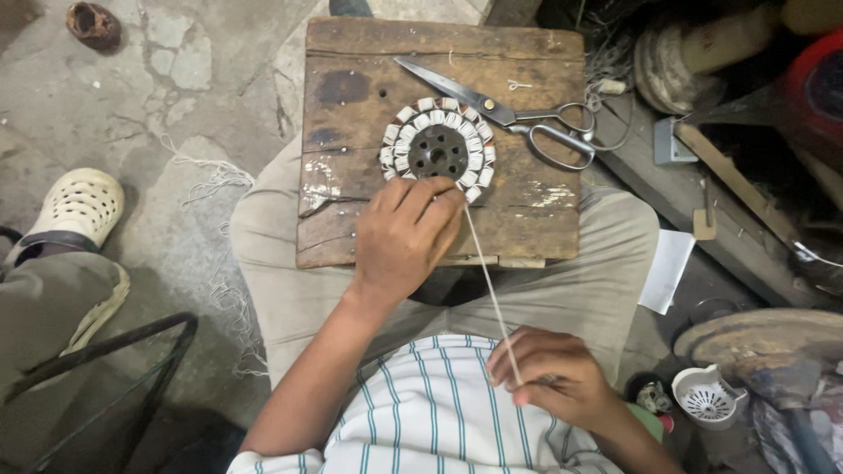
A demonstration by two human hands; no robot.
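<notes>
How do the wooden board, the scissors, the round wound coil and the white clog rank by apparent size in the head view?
1. wooden board
2. scissors
3. round wound coil and white clog: they look alike, so unranked.

Soft, even daylight is seen from above-left; no glare is noted. Shadows are weak. The right edge and lower left corner are left dim. Focus is sharp centrally, slightly smeared at edges.
</notes>
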